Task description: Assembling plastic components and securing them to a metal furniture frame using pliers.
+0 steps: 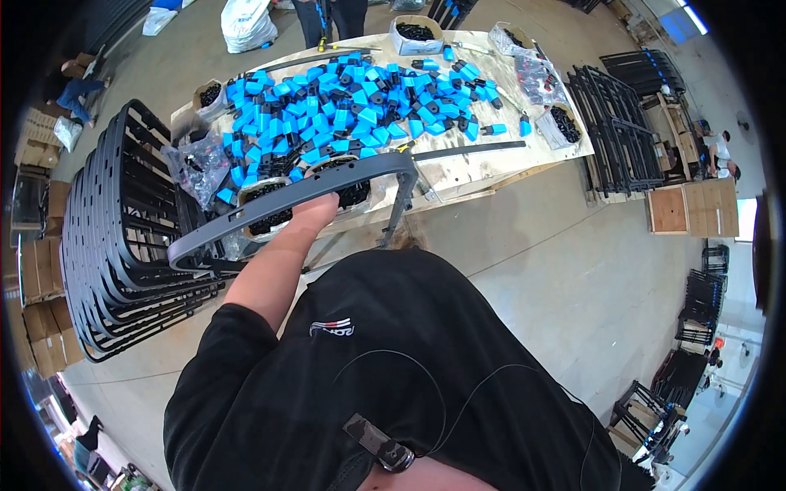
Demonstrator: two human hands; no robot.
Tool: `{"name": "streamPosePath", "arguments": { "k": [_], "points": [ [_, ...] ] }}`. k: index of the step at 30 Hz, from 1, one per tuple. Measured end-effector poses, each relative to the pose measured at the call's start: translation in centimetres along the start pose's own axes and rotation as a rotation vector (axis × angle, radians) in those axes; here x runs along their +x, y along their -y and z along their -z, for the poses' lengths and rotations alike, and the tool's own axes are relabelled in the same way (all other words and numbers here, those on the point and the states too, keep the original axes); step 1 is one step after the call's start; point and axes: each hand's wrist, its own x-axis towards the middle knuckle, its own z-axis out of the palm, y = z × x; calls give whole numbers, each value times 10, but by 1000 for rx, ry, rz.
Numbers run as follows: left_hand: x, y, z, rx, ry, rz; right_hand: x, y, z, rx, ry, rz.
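Observation:
My left hand [318, 211] comes up from the left and is closed on the bar of a dark grey bent metal frame [278, 198]. The bar hides most of the fingers. The frame slants in front of me across the near edge of the table, its right leg turned down. Just beyond and beneath the bar stand boxes of small black parts [268, 218]. A large heap of blue and black plastic pieces [336, 110] spreads over the table behind it. My right hand does not show.
The wooden table [458, 176] bears further boxes of black parts [416, 33], plastic bags [538, 79] and a dark flat strip [471, 150]. Stacked frames [123, 237] stand close at left, more frames [618, 131] at right. A person [344, 20] stands across the table.

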Motion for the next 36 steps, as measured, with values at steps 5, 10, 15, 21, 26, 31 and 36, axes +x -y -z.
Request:
{"name": "streamPosePath", "arguments": {
  "k": [5, 10, 15, 21, 26, 31, 36],
  "points": [
    [1, 8, -5, -32, 31, -24, 9, 24, 11, -89, -56, 71],
    [1, 9, -6, -37, 16, 6, -24, 74, 56, 193, -105, -21],
    [3, -4, -1, -37, 41, 85, -32, 104, 105, 297, -129, -148],
    [6, -4, -3, -64, -30, 80, 31, 104, 101, 510, -103, -96],
    [-14, 7, -12, -63, -134, 22, 35, 197, 93, 113, -25, 166],
    [-11, 28, -16, 424, -255, -201, 66, 265, 76, 202, 125, 351],
    [-51, -15, 11, -714, -6, -11, 26, 374, 72, 491, 585, 425]
  ]
}}
